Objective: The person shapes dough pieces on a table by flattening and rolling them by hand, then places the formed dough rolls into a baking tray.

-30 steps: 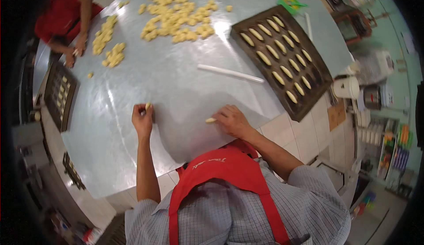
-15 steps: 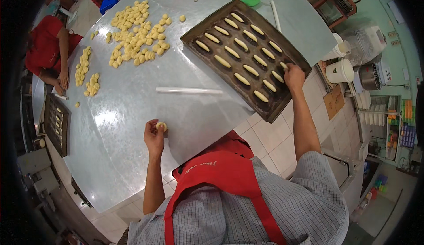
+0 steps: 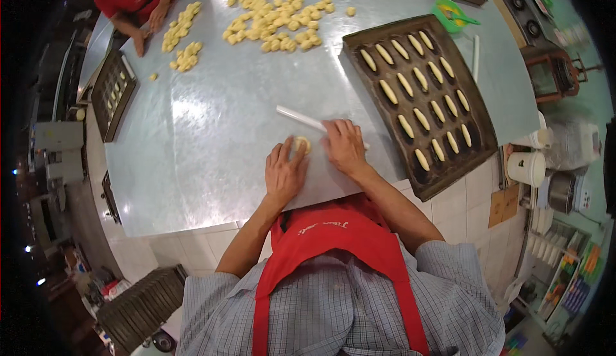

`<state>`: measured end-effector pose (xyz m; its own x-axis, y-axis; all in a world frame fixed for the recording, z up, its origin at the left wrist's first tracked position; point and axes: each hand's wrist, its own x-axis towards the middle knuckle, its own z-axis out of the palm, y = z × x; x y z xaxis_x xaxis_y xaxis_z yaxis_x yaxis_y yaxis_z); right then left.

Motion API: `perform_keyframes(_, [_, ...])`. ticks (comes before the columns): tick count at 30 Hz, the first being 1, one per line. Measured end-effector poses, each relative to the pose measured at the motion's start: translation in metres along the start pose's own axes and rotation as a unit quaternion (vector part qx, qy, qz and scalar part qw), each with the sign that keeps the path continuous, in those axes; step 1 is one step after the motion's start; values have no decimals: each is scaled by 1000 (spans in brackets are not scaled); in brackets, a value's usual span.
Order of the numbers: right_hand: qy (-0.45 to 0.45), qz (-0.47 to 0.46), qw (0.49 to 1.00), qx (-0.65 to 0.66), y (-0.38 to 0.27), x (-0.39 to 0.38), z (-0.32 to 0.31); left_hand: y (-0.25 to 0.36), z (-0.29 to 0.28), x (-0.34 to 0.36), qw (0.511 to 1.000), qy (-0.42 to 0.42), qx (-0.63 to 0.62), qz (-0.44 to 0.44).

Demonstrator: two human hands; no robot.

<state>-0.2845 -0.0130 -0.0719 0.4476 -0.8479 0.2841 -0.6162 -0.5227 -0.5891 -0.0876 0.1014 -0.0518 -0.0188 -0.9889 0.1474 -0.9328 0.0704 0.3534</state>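
A small pale piece of dough (image 3: 302, 143) lies on the metal table in front of me. My left hand (image 3: 285, 171) rests palm down beside it, fingers stretched out and apart, with fingertips touching its edge. Just to the right, my right hand (image 3: 346, 147) is closed over a white rolling pin (image 3: 298, 117). The pin slants across the table, its left end free beyond the dough and its middle hidden under the hand. On the right, a dark baking tray (image 3: 443, 175) bears rows of slim rolled dough sticks (image 3: 421, 119).
Many dough balls (image 3: 273, 19) are heaped at the far side of the metal table (image 3: 212, 163). A green bowl (image 3: 449, 19) and another white rod (image 3: 476, 57) lie beyond the tray. At the far left, a person in red (image 3: 131, 0) works near a second tray (image 3: 115, 96).
My right hand has left a dough stick on the tray and come to the rolling pin, now angled. My left hand has set the dough piece on the table. The view has shifted.
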Motion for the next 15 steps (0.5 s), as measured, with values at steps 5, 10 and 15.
perform_keyframes(5, [-53, -166, 985, 12, -7, -21, 13, -27, -9, -5, 998, 30, -12, -50])
perform_keyframes(10, [-20, -186, 981, 50, -17, 32, 31, -74, -4, 61, 993, 92, 25, -73])
perform_keyframes(15, [-57, -70, 996, -16, -34, -30, 25, -55, 5, 2, 997, 6, 70, -45])
